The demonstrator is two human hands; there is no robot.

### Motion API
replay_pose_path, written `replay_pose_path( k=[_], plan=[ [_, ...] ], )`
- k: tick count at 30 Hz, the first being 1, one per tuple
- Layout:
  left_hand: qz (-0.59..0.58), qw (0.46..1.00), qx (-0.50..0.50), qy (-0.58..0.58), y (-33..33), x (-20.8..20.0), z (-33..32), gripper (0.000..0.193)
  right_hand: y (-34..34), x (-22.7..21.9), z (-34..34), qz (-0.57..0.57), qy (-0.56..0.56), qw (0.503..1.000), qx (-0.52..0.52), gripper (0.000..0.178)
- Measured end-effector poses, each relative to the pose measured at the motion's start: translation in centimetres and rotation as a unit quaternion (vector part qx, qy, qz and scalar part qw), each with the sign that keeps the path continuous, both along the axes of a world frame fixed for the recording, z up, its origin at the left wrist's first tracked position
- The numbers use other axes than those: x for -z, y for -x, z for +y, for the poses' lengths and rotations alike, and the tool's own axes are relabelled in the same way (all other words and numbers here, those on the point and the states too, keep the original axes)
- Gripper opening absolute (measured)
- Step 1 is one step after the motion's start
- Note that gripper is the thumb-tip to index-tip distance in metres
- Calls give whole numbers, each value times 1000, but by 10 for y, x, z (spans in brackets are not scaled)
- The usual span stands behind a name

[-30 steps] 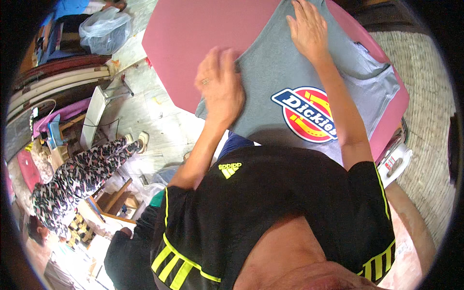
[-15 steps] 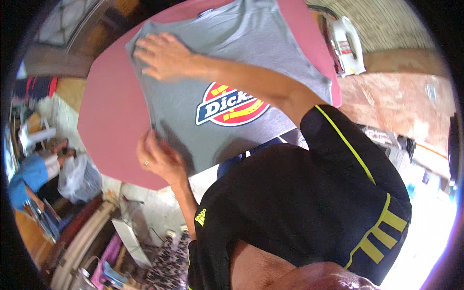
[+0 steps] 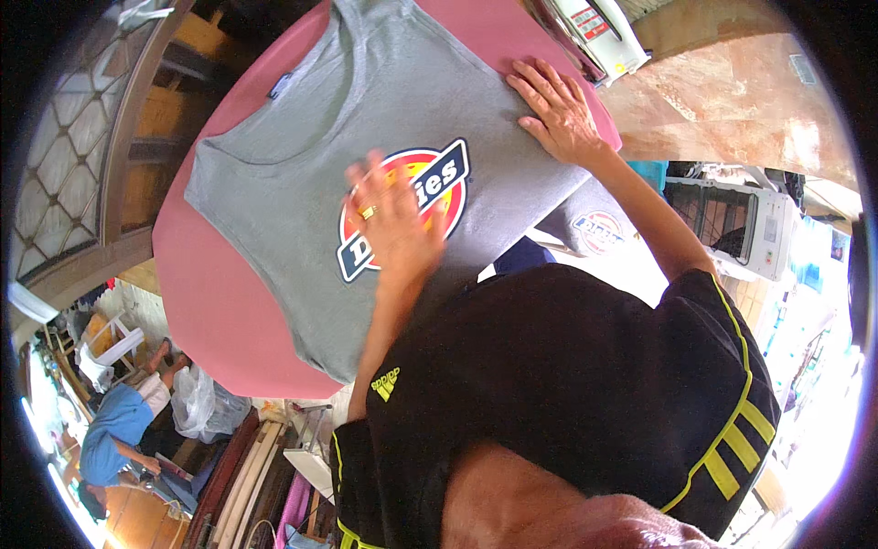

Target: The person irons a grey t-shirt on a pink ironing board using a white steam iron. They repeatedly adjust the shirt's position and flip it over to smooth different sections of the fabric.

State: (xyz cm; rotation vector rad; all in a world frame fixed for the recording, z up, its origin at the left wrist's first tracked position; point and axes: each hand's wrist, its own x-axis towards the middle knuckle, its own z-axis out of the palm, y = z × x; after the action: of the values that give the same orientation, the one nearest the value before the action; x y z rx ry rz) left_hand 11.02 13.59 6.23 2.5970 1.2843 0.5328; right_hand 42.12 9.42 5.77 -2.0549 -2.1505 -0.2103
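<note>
A grey sleeveless shirt (image 3: 274, 229) with a round red and yellow printed emblem lies spread over a dusty-red padded pressing board (image 3: 206, 306). Its neckline points to the far left, where a small dark label shows. My left hand (image 3: 398, 220), wearing a ring, is over the emblem with fingers apart. Motion smears it, so whether it touches the cloth is unclear. Farther right, my right hand (image 3: 562, 114) rests flat on the shirt near the board's right edge, fingers spread. Neither hand grips anything. A white iron (image 3: 599, 32) stands just beyond my right hand.
Another grey printed piece of cloth (image 3: 585, 229) hangs by the board's near right edge. At right is a white boxy appliance (image 3: 732, 224) with a grille. A person in blue (image 3: 114, 435) is at lower left, near a clear plastic bag (image 3: 203, 403) and long boards (image 3: 242, 476).
My right hand has moved from the shirt's far left part to its right side. My left hand has gone from the near left edge onto the emblem. The shirt appears turned, and the view has shifted.
</note>
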Motion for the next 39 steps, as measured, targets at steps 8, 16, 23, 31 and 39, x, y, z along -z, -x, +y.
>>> replay_pose_path(
  k=[8,16,23,31,39],
  plan=[
    [33,959,281,-2,-153,13,-7,65,-87,-27,34,-40,-75,991,-106,50],
    [-2,961,277,19,-154,2,-1,56,-218,-12,68,-450,-243,859,-24,39],
    [-43,992,72,-90,-122,7,44,57,-178,-76,106,350,52,919,172,34],
    [59,985,59,-154,-104,23,81,60,-99,-160,1,199,-24,978,55,36],
    [31,976,137,-169,-87,23,139,50,-6,-130,-66,272,93,956,64,43]
  ],
)
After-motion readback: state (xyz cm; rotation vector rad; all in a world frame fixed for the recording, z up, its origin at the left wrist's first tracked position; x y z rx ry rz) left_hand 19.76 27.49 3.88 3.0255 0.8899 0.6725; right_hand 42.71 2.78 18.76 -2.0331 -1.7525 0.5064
